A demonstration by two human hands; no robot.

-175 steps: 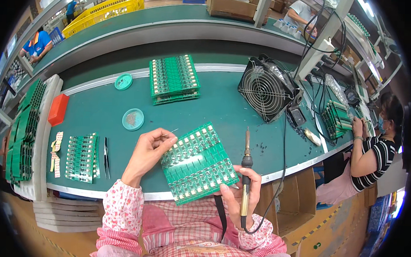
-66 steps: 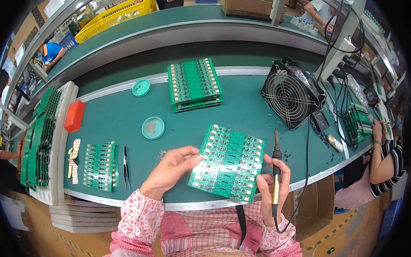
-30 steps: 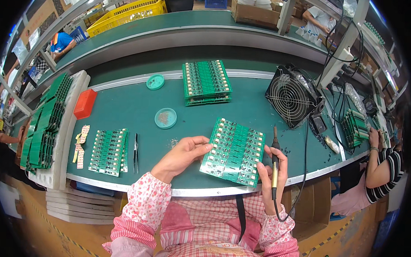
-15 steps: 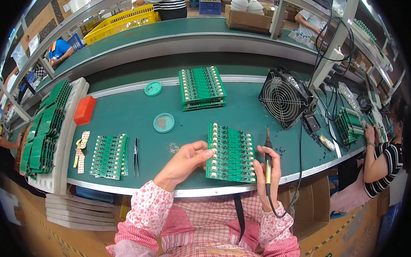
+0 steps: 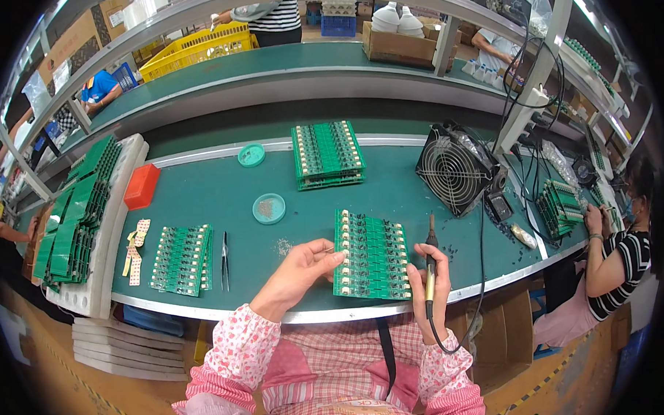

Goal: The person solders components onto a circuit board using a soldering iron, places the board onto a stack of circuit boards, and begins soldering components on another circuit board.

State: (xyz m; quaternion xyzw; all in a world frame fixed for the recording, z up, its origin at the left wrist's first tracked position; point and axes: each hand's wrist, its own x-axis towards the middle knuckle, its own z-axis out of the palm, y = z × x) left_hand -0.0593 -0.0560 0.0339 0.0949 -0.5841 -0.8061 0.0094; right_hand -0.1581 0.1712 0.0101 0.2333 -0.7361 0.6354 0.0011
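My left hand (image 5: 298,274) pinches the left edge of a green circuit board panel (image 5: 374,256), thumb on top. The panel carries rows of small white and black parts and lies just inside the table's front edge. My right hand (image 5: 429,284) is closed around a soldering iron (image 5: 430,273), its tip pointing away from me and its cord looping below. The fingers of that hand also touch the panel's right edge. Further left, a pair of black tweezers (image 5: 225,261) lies beside a small stack of circuit boards (image 5: 180,261).
A taller board stack (image 5: 328,155) stands behind the panel. Two round teal dishes (image 5: 269,208) (image 5: 251,156), a red box (image 5: 142,186) and a foam tray (image 5: 119,222) of boards are to the left. A black fan (image 5: 456,170) stands at right, near a seated co-worker (image 5: 612,254).
The table and everything on it sit slightly lower in the picture, as my view has tilted. Both hands keep the same hold on the panel and the soldering iron.
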